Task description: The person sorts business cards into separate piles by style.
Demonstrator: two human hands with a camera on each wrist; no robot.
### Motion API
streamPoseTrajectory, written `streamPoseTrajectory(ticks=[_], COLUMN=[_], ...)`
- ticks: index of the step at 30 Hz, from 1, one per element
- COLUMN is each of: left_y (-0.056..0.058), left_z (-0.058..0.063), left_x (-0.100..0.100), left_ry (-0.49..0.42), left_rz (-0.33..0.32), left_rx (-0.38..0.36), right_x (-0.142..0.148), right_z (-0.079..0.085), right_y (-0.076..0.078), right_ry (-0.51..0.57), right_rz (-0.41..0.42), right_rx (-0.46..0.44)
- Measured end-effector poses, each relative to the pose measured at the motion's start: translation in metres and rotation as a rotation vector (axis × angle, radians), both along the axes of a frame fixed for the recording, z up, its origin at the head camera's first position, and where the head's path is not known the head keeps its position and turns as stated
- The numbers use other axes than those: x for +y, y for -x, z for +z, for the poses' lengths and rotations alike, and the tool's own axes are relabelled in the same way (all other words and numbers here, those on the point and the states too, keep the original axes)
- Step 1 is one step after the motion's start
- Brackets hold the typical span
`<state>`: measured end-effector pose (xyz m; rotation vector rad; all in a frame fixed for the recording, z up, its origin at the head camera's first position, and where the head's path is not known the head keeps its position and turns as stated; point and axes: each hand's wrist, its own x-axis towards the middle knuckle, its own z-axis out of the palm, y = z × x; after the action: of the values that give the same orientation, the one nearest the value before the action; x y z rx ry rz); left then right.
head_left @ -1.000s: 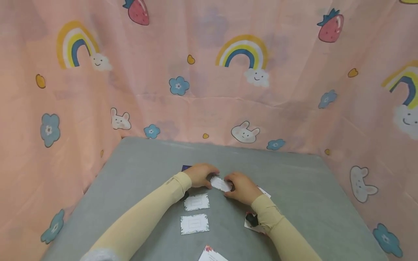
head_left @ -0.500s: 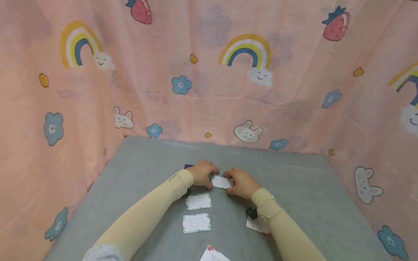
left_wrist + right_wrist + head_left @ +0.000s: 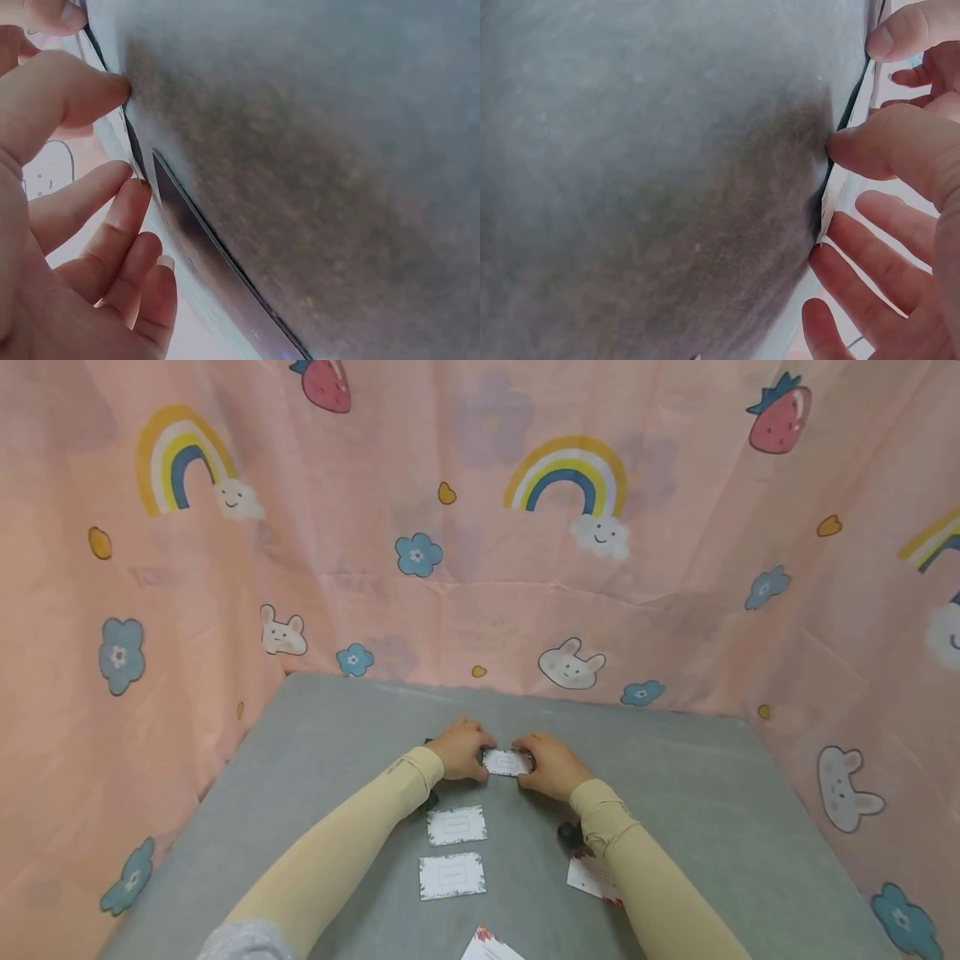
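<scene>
A white card with a leafy border (image 3: 507,762) sits low at the table surface between both hands. My left hand (image 3: 460,750) holds its left end with thumb and fingertips. Its right end is held the same way by my right hand (image 3: 557,766). Seen edge-on in the left wrist view, the card forms a thin strip beside the left thumb (image 3: 82,88). The right wrist view also shows it as a thin pale edge (image 3: 838,184) by the right hand's fingertips. A dark card (image 3: 217,259) lies close to the left hand, mostly hidden from the head view.
Two similar leafy-bordered cards (image 3: 457,825) (image 3: 452,876) lie in a column nearer the body. A card with red decoration (image 3: 595,877) lies partly under the right forearm. Another white card (image 3: 491,946) is cut off at the bottom. A pink curtain (image 3: 480,610) surrounds the grey table (image 3: 360,727).
The card between the hands has turned from slanted to nearly straight and shifted slightly away from the body. Both hands moved with it, keeping their hold.
</scene>
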<state>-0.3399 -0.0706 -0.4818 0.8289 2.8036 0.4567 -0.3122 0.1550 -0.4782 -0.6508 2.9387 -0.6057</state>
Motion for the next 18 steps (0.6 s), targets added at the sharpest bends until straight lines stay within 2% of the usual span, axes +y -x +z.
streamPoseTrajectory(ticks=[5,10,13,15,18], left_y=[-0.003,-0.013,-0.028,-0.043,-0.067], left_z=[0.003,0.004,0.007,0.011,0.018], left_x=[0.0,-0.004,-0.013,-0.021,-0.034], left_ry=[-0.002,-0.025,-0.073,-0.114,-0.159], left_rz=[0.007,0.016,0.023,0.024,0.031], left_rx=[-0.007,0.034,0.055,0.051,0.021], right_x=[0.001,0.0,-0.004,-0.008,-0.017], right_z=[-0.002,-0.006,-0.008,-0.008,-0.005], right_y=[0.0,-0.006,-0.018,-0.03,-0.052], right_ry=[0.006,-0.016,-0.022,-0.011,0.005], right_rz=[-0.002,-0.004,0.029,0.078,0.17], right_rx=[0.011,0.069,0.142,0.188,0.2])
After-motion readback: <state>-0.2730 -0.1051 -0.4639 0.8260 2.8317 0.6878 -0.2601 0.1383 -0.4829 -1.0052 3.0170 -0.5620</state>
